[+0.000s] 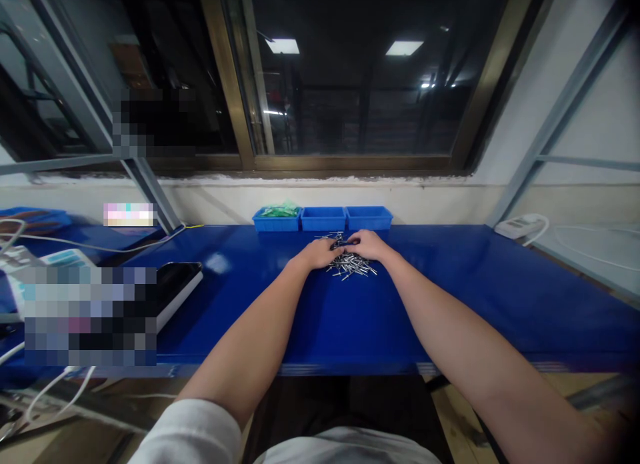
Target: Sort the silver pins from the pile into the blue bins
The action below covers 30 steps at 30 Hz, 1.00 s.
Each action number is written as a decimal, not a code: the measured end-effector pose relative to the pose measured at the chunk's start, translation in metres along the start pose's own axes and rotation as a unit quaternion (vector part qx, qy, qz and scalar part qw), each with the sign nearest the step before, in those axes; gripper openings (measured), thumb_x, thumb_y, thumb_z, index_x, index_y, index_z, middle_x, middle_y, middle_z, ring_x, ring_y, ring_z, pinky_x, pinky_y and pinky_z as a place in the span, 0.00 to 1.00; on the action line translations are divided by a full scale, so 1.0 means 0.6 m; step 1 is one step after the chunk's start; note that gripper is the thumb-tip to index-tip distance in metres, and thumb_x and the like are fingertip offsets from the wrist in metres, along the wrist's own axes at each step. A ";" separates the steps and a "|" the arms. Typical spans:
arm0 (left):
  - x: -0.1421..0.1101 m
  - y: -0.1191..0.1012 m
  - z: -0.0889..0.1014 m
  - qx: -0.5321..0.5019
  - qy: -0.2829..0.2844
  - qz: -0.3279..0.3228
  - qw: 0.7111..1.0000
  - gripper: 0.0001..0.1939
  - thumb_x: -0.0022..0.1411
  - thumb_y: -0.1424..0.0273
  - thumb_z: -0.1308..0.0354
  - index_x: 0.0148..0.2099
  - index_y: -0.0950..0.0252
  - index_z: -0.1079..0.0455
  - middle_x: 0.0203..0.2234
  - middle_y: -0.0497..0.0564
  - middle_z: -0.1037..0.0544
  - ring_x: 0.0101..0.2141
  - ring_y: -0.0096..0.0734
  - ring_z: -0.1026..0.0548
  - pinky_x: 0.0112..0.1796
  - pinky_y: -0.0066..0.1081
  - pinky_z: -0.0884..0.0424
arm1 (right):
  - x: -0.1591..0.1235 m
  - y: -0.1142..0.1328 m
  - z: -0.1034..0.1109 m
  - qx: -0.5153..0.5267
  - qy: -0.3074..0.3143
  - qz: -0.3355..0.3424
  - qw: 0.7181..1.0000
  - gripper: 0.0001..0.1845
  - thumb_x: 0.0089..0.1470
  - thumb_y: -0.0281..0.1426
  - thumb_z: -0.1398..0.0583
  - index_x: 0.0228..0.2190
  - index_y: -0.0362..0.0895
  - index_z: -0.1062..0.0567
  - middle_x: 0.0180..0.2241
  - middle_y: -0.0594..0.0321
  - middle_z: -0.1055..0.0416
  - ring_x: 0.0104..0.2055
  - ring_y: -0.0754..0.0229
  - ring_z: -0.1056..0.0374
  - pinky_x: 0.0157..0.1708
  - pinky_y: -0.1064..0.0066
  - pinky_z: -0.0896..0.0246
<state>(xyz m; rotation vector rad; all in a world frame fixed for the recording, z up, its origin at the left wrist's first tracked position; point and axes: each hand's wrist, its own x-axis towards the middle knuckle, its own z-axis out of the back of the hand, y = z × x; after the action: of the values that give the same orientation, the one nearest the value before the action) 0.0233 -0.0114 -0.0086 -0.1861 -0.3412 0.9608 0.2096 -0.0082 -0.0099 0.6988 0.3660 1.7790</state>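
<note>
A loose pile of thin silvery metal pins [353, 267], which look like blind rivets, lies on the blue tabletop [350, 324]. My left hand [319, 253] reaches the pile's left side, its fingers bent in among the pins. From the right, my right hand [369, 245] comes over the back of the pile, fingers curled and thumb close to them. Both hands appear closed on some of the pins, and the fingertips almost meet. How many pins each holds is hidden.
Behind the pile, three blue bins stand side by side: a left bin [276, 225] with a green plastic bag [283, 211], a middle bin [323, 221] and a right bin [370, 220]. A black-topped device [183, 274] lies left. A white power strip [520, 225] sits at the back right.
</note>
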 end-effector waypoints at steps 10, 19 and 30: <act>0.000 -0.003 0.001 0.024 0.030 0.002 0.999 0.28 0.61 0.53 0.61 0.55 0.64 0.37 0.52 0.55 0.34 0.51 0.42 0.35 0.50 0.34 0.41 | -0.001 0.012 -0.007 -0.074 0.019 0.037 0.996 0.08 0.44 0.35 0.40 0.24 0.44 0.23 0.27 0.61 0.25 0.31 0.60 0.32 0.32 0.73 0.43; -0.002 -0.010 0.006 0.012 -0.027 -0.022 0.999 0.23 0.61 0.55 0.59 0.50 0.62 0.33 0.46 0.52 0.27 0.46 0.39 0.30 0.45 0.31 0.37 | 0.001 0.011 -0.010 -0.076 -0.030 0.068 0.994 0.10 0.51 0.32 0.46 0.29 0.42 0.26 0.30 0.59 0.27 0.32 0.62 0.34 0.32 0.74 0.45; -0.001 -0.012 0.014 -0.017 -0.154 -0.087 0.984 0.11 0.60 0.67 0.50 0.37 0.64 0.29 0.33 0.51 0.23 0.35 0.32 0.27 0.38 0.27 0.35 | -0.001 0.029 -0.006 0.090 -0.026 0.075 0.993 0.12 0.50 0.35 0.46 0.26 0.39 0.28 0.21 0.62 0.30 0.24 0.64 0.36 0.26 0.74 0.46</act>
<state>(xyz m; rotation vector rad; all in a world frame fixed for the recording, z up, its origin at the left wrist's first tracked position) 0.0258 -0.0159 0.0015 -0.0361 -0.6474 0.8115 0.1943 -0.0136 -0.0032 0.9185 0.4521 1.8818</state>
